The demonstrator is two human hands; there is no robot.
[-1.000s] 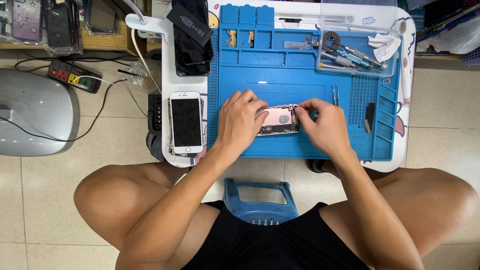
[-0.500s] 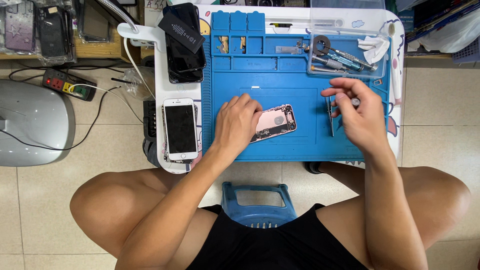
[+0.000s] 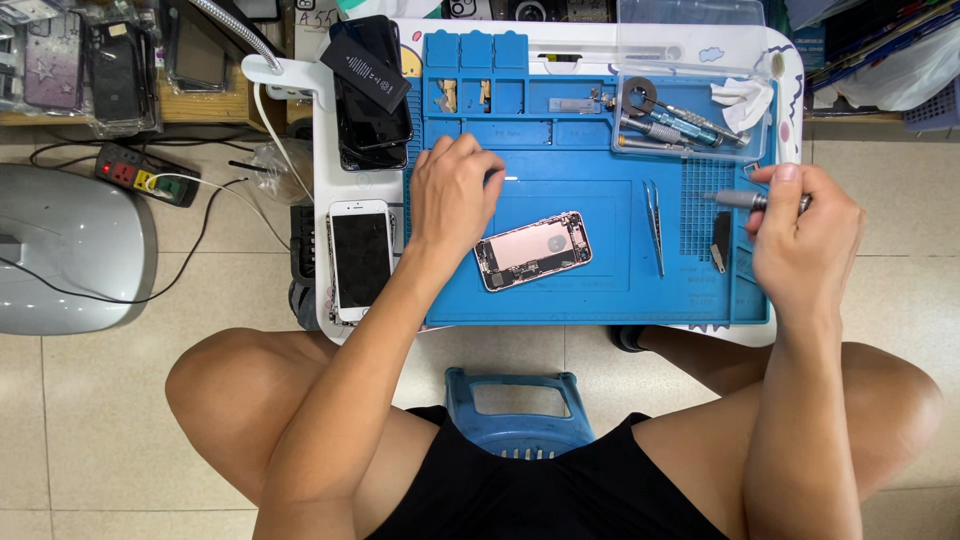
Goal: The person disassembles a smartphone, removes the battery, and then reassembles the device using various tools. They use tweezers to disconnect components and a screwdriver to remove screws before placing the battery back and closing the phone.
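Observation:
An opened pink phone body (image 3: 533, 250) lies tilted on the blue repair mat (image 3: 590, 290), with no hand on it. My left hand (image 3: 455, 190) rests on the mat above and to the left of the phone, fingers curled over something small that I cannot make out. My right hand (image 3: 800, 235) is at the mat's right edge, gripping a grey screwdriver (image 3: 735, 199) whose tip points left. Metal tweezers (image 3: 654, 225) lie between the phone and my right hand.
A white phone screen (image 3: 361, 258) lies face up on the white table (image 3: 355, 330) left of the mat. Black phones and a battery (image 3: 368, 85) are stacked above it. A clear tray of tools (image 3: 685, 115) sits top right. A power strip (image 3: 145, 178) lies on the floor.
Both hands left the phone body. My left hand moved up and left onto the mat. My right hand went right, picked up the screwdriver and carried it to the mat's right edge.

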